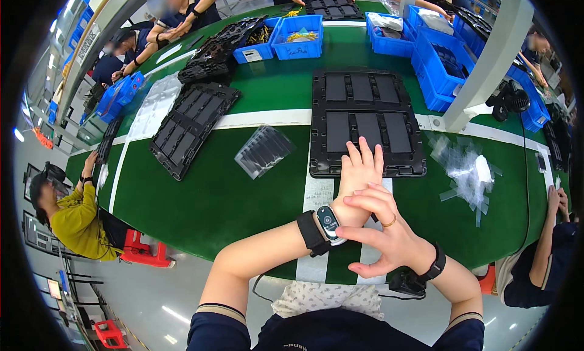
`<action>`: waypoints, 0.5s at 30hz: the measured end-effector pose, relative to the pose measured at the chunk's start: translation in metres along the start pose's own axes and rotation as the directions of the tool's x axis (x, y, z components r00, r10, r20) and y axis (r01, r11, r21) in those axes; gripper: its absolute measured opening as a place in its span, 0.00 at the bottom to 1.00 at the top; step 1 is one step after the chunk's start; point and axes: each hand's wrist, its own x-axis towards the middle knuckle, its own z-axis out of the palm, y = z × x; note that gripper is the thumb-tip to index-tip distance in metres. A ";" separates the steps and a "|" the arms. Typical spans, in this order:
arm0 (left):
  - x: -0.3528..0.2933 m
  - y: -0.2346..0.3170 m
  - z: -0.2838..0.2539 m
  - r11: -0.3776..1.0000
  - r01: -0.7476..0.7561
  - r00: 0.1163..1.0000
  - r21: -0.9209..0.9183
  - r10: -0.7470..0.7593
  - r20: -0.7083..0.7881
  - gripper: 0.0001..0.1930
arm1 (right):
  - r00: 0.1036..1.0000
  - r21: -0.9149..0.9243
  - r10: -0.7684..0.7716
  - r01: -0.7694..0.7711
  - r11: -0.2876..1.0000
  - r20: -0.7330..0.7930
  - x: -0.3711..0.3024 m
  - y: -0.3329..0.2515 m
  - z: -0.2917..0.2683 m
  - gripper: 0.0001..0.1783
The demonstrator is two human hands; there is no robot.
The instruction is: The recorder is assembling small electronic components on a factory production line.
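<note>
My left hand (pixel 361 168) lies stretched out with its fingers apart, the fingertips over the near edge of a black plastic tray (pixel 367 112). The tray has dark rectangular panels in its compartments. On my left wrist sits a smartwatch (pixel 329 223) with a lit screen and a wide black strap. My right hand (pixel 392 226), wearing a ring, crosses over the left wrist and holds nothing. Its index fingertip is at the edge of the watch screen, the thumb is held apart, and the other fingers lie across the back of my left hand.
Clear plastic sleeves (pixel 263 152) lie left of the tray, and loose film strips (pixel 468 171) to its right. Another black tray (pixel 191 127) is further left. Blue bins (pixel 298 38) stand behind, and a metal post (pixel 486 62) rises at right. Several people work around the green table (pixel 182 208).
</note>
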 end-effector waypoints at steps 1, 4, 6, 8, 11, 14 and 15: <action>-0.001 0.000 0.000 1.000 0.001 1.000 0.000 -0.001 -0.003 0.30 | 1.000 0.003 -0.001 0.002 1.000 -0.009 0.000 0.001 0.000 0.28; -0.002 0.001 0.007 1.000 0.007 1.000 -0.018 -0.007 -0.028 0.30 | 1.000 0.002 -0.004 0.004 1.000 -0.019 -0.001 0.003 0.002 0.28; -0.003 0.002 0.011 1.000 0.005 0.999 -0.020 -0.006 -0.044 0.30 | 1.000 0.001 0.005 -0.005 1.000 -0.020 -0.002 0.004 0.002 0.29; -0.001 0.003 0.014 1.000 -0.002 0.999 -0.008 0.002 -0.044 0.29 | 1.000 0.013 0.004 -0.004 1.000 -0.017 -0.003 0.006 0.003 0.29; -0.004 0.002 0.005 1.000 -0.001 0.999 -0.012 0.001 -0.034 0.29 | 1.000 0.019 -0.003 0.003 1.000 -0.017 -0.004 0.002 0.003 0.29; -0.005 0.003 0.007 1.000 -0.003 0.999 -0.010 0.002 -0.037 0.29 | 0.999 0.016 -0.021 0.022 1.000 -0.034 -0.003 0.001 0.002 0.29; -0.004 0.003 0.006 1.000 0.001 1.000 -0.008 -0.001 -0.028 0.30 | 0.999 0.016 -0.017 0.017 1.000 -0.034 -0.003 0.001 0.002 0.29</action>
